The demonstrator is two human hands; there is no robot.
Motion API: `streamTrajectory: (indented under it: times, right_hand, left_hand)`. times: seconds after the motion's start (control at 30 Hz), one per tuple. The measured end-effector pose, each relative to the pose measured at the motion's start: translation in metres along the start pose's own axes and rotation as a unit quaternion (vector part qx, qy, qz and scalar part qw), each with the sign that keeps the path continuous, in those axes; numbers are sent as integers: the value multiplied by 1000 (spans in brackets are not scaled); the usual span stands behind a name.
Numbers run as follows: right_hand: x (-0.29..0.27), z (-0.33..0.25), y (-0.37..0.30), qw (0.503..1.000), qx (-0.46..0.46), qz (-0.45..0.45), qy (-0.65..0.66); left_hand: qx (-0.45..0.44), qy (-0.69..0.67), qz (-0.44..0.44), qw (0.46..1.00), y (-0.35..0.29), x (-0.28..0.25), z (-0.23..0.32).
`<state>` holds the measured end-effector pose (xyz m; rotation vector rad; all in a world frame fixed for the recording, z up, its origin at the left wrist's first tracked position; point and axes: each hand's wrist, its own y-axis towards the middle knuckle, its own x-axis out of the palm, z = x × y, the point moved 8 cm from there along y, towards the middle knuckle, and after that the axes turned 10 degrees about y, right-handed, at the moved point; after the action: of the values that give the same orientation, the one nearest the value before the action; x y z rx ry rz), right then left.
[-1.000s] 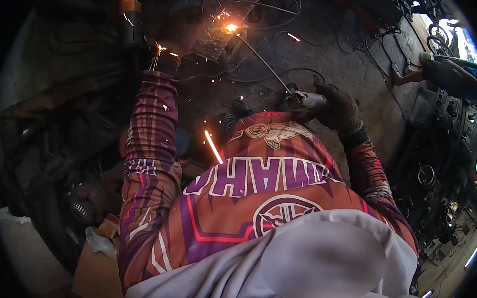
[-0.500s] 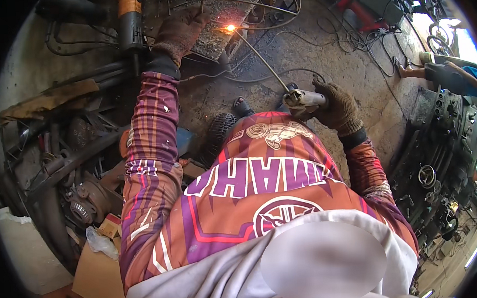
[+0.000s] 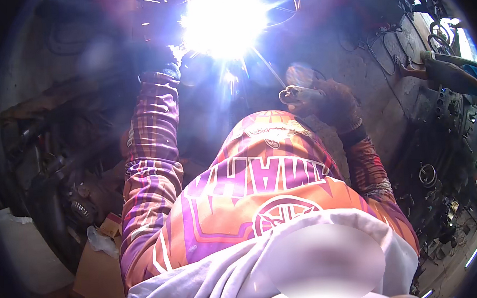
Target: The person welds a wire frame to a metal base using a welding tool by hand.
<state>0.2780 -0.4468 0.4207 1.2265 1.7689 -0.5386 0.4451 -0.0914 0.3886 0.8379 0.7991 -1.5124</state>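
My right hand (image 3: 340, 105), in a brown knit glove, is closed around a pale electrode holder (image 3: 302, 95). A thin welding electrode (image 3: 268, 66) runs from its jaw up and left into a blinding white arc (image 3: 224, 23). At the arc's left lies my left hand (image 3: 161, 62); glare and deep shadow hide its fingers and whatever they touch. Part of a bent round metal rod (image 3: 297, 0) shows to the right of the arc. The joint under the electrode's tip and the worktop are lost in the glare.
Sparks (image 3: 231, 76) fall below the arc. Dark metal parts and scrap (image 3: 79, 200) fill the left side, by a cardboard box (image 3: 97, 275). Dark machinery (image 3: 439, 165) stands at right. Another person's leg (image 3: 411, 71) shows at the far right, near cables.
A small orange glow at the electrode's tip has grown into a bright arc with sparks. The surroundings look darker, and my left glove has vanished into glare. My right hand stays nearly in place.
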Motion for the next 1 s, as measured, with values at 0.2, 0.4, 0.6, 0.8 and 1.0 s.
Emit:
streamTrajectory:
  times: [0.2, 0.4, 0.6, 0.8, 1.0]
  right_hand:
    - [2, -3, 2, 999, -41, -24, -21]
    - [7, 9, -7, 994, -92, 7, -51]
    - [-12, 14, -19, 995, -33, 80, 56]
    - [-31, 21, -33, 980, -4, 175, 99]
    - [-32, 42, -54, 866, 166, 228, 414]
  left_hand:
    - [2, 9, 11, 1000, -9, -5, -1]
    - [5, 13, 17, 1000, -11, -5, -2]
    - [3, 9, 14, 1000, -12, -3, 4]
    - [-2, 13, 14, 1000, -11, -3, 7]
    - [33, 35, 17, 999, 5, -3, 23]
